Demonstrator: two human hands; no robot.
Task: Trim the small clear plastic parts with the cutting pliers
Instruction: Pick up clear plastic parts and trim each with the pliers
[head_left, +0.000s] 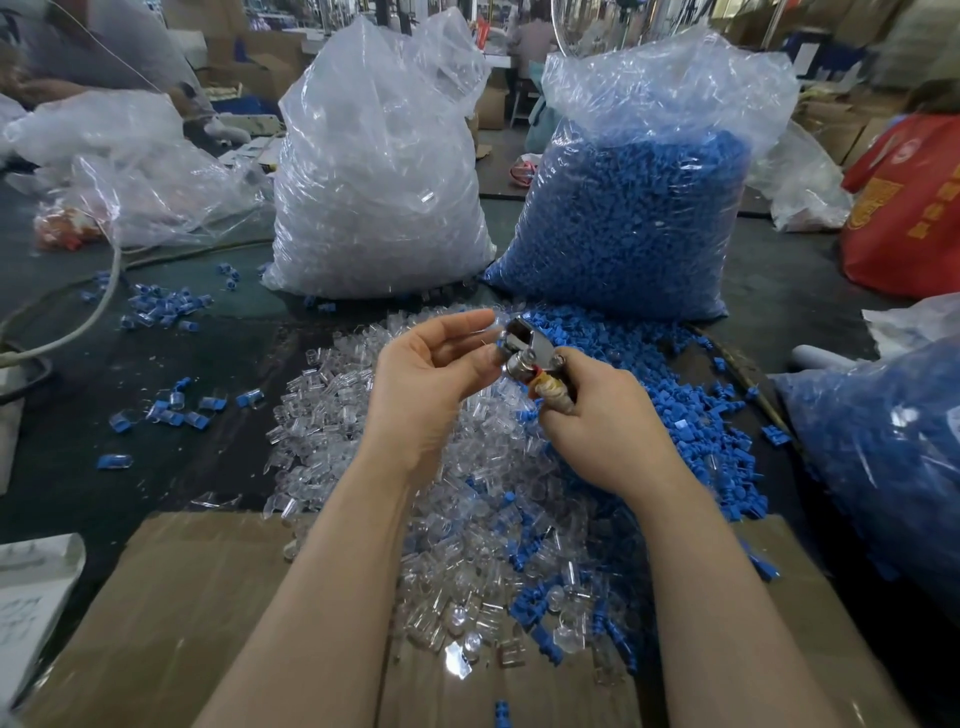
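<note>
A: The left hand (426, 364) pinches a clear part (500, 318) at the pliers (524, 347); the right hand (597, 415) grips the handles.

B: Fingertips so near the blades risk a nick.

Cutting pliers (524, 349) above clear parts (363, 431)

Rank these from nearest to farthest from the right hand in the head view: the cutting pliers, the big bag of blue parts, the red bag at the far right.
1. Cutting pliers: gripped in the right hand itself, head pointing toward the left hand.
2. Bag of blue parts: standing behind the hands, slightly right.
3. Red bag: at the table's far right edge.
</note>
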